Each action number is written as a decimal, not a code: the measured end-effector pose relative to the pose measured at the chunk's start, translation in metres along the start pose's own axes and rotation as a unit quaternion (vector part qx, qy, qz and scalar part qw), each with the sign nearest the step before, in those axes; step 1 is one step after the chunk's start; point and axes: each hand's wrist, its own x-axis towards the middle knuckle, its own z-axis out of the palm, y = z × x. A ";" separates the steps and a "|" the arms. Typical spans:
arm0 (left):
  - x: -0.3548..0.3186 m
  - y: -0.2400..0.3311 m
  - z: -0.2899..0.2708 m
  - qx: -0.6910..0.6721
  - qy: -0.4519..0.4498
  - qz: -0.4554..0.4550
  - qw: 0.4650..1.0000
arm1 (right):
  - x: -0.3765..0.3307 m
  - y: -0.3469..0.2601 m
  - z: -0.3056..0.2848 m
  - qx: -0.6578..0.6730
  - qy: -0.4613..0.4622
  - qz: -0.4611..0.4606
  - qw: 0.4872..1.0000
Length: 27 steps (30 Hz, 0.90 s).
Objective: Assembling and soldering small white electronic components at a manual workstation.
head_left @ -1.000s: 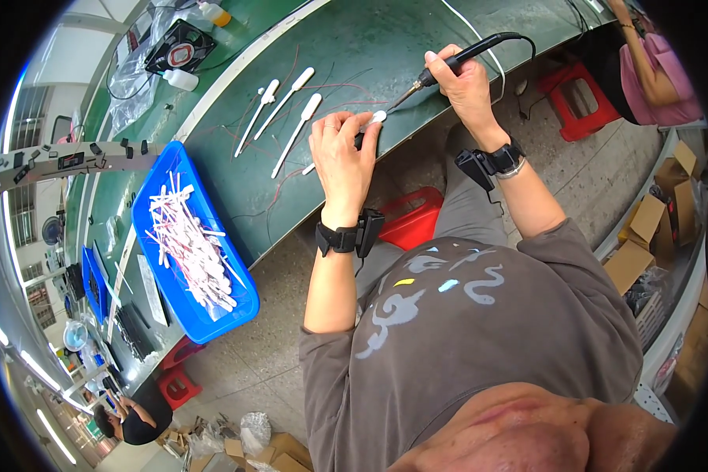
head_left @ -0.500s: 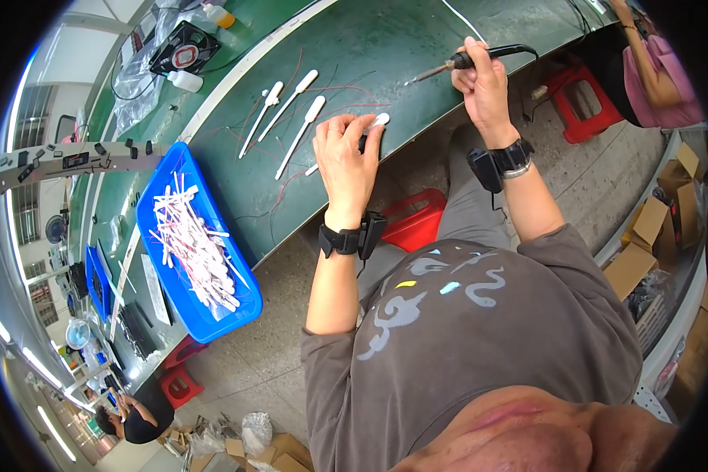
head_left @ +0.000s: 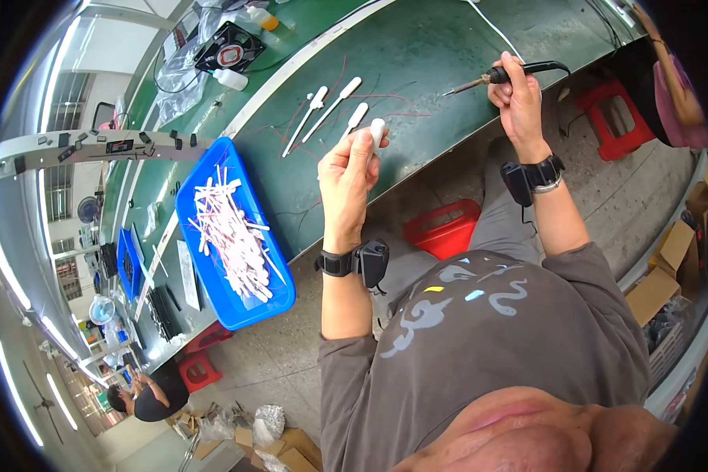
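A person sits at a green desk, seen from above. The left hand is raised over the desk's near edge, its grip pinched on a small white piece at the fingertips. The right hand is closed around a black soldering iron, tip pointing left above the desk. Three white strips with thin red wires lie just beyond the left hand. A blue tray of white strips sits to the left.

Showing long green workbench running over grey concrete floor, red stools sitting beneath, ceiling strip lights glowing, cardboard boxes lying about.
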 end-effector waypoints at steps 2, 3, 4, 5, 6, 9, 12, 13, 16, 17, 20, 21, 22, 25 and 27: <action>-0.002 0.000 0.003 -0.012 0.006 -0.002 1.000 | 0.001 0.001 0.000 -0.001 0.001 0.001 1.000; -0.003 0.000 0.004 -0.019 0.008 -0.004 1.000 | 0.001 0.001 0.001 -0.001 -0.004 0.001 1.000; -0.003 0.000 0.004 -0.020 0.008 -0.004 1.000 | 0.001 0.002 0.001 0.000 -0.010 0.001 1.000; -0.003 -0.001 0.004 -0.027 0.010 -0.010 1.000 | 0.001 0.002 0.002 0.000 -0.014 0.000 1.000; -0.003 -0.001 0.004 -0.034 0.012 -0.017 0.999 | 0.001 0.002 0.002 -0.001 -0.013 -0.001 1.000; -0.004 -0.004 0.007 0.007 0.027 0.003 1.000 | -0.001 0.001 0.003 -0.012 -0.004 -0.001 1.000; -0.009 -0.014 0.010 0.101 0.052 0.047 0.992 | -0.013 0.000 0.009 -0.030 -0.009 -0.005 0.999; -0.008 -0.022 0.009 0.206 0.050 0.133 0.968 | -0.018 0.000 0.011 -0.039 -0.012 -0.007 0.999; -0.005 -0.041 0.010 0.398 0.037 0.293 0.869 | -0.023 0.005 0.020 -0.074 -0.020 -0.018 0.997; -0.005 -0.046 0.011 0.427 0.040 0.297 0.853 | -0.024 0.007 0.020 -0.090 -0.027 -0.026 0.995; -0.006 -0.057 0.012 0.485 0.044 0.305 0.819 | -0.027 0.013 0.013 -0.137 -0.038 -0.011 0.990; -0.006 -0.058 0.012 0.482 0.047 0.300 0.822 | -0.028 0.014 0.013 -0.158 -0.047 -0.007 0.986; -0.006 -0.059 0.012 0.480 0.051 0.295 0.824 | -0.029 0.016 0.014 -0.160 -0.045 -0.005 0.986; -0.006 -0.058 0.011 0.475 0.056 0.281 0.832 | -0.033 0.023 0.021 -0.256 -0.053 -0.068 0.963; -0.005 -0.056 0.011 0.472 0.058 0.268 0.838 | -0.031 0.025 0.019 -0.249 -0.060 -0.059 0.965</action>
